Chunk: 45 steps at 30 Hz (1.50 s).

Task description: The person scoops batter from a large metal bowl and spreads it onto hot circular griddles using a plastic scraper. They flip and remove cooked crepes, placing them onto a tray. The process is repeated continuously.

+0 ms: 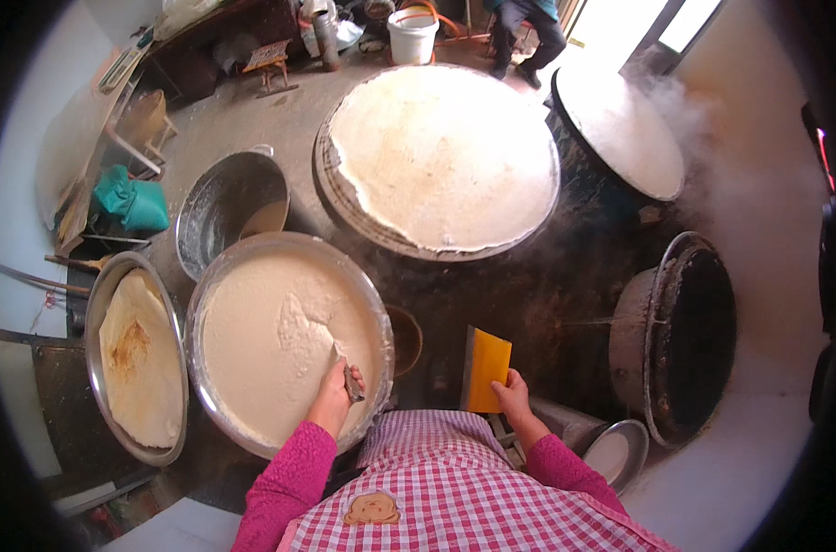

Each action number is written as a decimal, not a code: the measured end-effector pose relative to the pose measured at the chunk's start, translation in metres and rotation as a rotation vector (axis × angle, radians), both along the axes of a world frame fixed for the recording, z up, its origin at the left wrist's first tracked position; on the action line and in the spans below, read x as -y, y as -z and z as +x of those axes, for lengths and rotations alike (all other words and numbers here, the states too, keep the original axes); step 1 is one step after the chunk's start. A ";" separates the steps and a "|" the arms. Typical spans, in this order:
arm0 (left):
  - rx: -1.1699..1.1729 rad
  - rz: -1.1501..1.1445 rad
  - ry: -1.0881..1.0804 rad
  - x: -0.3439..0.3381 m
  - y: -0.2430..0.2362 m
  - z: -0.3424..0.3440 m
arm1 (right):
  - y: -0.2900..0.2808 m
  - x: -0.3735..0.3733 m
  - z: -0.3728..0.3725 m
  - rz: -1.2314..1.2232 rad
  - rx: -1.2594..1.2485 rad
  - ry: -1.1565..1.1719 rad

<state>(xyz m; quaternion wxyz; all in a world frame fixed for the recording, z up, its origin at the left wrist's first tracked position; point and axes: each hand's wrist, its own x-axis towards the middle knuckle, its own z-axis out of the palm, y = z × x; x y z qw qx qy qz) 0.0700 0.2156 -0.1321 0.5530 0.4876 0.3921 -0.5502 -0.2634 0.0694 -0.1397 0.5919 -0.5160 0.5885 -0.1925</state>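
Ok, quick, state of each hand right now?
Left hand: closed, holding a tool's handle over the batter.
Right hand: closed, holding a yellow scraper.

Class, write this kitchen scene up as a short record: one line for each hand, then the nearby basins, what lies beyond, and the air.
Left hand: grips a utensil dipping into pale mixture
Right hand: holds a yellow scraper
Mixture's container: wide metal basin
Left of it: another basin, holding a browned pale sheet
Beyond: large round pale sheet
Air: steam, upper right
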 end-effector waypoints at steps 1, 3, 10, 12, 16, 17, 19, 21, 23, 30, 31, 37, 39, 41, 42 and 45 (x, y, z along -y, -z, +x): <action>0.052 0.042 0.071 -0.004 0.000 0.007 | 0.009 -0.004 0.005 -0.032 0.061 -0.013; 0.155 0.124 0.302 -0.013 0.001 0.017 | 0.027 -0.014 0.014 -0.017 -0.086 -0.124; 0.687 0.149 1.016 -0.040 -0.028 0.030 | 0.072 -0.048 0.058 0.077 -0.179 -0.321; 0.645 0.120 1.017 -0.054 -0.047 0.033 | 0.080 -0.062 0.072 0.199 -0.174 -0.292; 0.562 0.112 0.870 -0.081 -0.072 0.027 | 0.110 -0.111 0.101 0.514 0.069 -0.172; 0.552 0.084 0.834 -0.088 -0.077 0.023 | 0.118 -0.123 0.106 0.576 0.141 -0.178; 0.528 0.061 0.752 -0.100 -0.084 0.017 | 0.136 -0.146 0.118 0.800 0.228 -0.147; 0.484 0.028 0.667 -0.109 -0.087 0.010 | 0.151 -0.172 0.131 0.743 0.101 -0.384; 0.406 0.005 0.565 -0.119 -0.091 0.004 | 0.163 -0.181 0.148 0.403 -0.132 -0.863; 0.313 -0.078 0.449 -0.136 -0.089 -0.007 | 0.128 -0.136 0.135 0.226 -0.410 -1.113; 0.294 -0.069 0.406 -0.135 -0.087 -0.008 | 0.117 -0.119 0.120 0.216 -0.390 -1.065; 0.212 -0.059 0.222 -0.126 -0.058 -0.006 | 0.039 -0.076 -0.021 0.335 -0.246 -0.179; 0.166 -0.025 0.260 -0.126 -0.045 0.002 | 0.016 -0.081 -0.077 0.276 -0.237 0.055; 0.090 -0.065 0.254 -0.127 -0.035 0.005 | -0.003 -0.090 -0.133 0.178 -0.359 0.058; 0.066 -0.104 0.188 -0.127 -0.032 0.007 | -0.010 -0.102 -0.153 0.156 -0.215 0.338; 0.039 -0.138 0.147 -0.124 -0.031 0.005 | -0.027 -0.120 -0.207 -0.010 -0.363 0.551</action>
